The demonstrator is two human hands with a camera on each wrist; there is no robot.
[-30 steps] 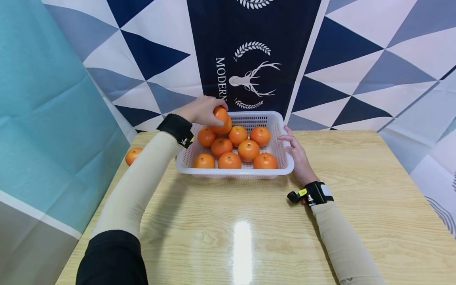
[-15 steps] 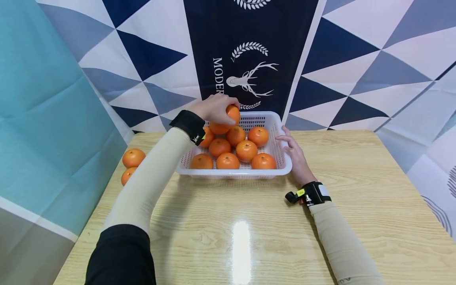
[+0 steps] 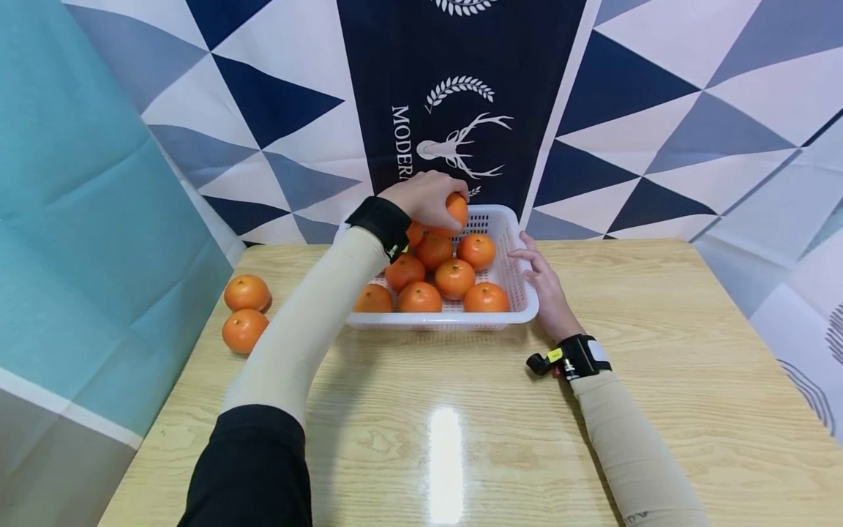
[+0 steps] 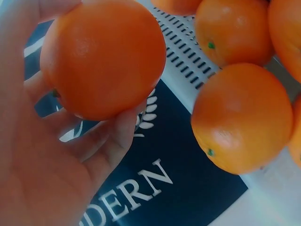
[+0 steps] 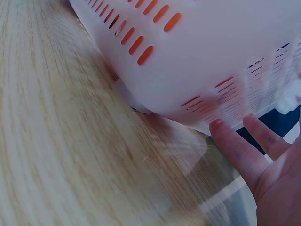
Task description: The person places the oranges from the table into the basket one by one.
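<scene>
A wooden table [image 3: 658, 329] is bearing a white basket [image 3: 520, 293] of oranges. The left hand [image 3: 424, 197] is gripping an orange [image 3: 456, 210] over its far end. The right hand [image 3: 543, 282] is lying flat against its side, fingers straight.

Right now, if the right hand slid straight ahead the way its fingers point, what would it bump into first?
Probably the white basket. The right hand lies along the basket's right side, fingers straight and at its slotted wall. Whether they already touch it is hard to tell, so the wall or rim looks like the first thing met.

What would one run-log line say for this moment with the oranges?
left hand: grips round orange above white slotted plastic basket | right hand: straight fingers touch basket's side | two loose oranges: on wooden table
</scene>
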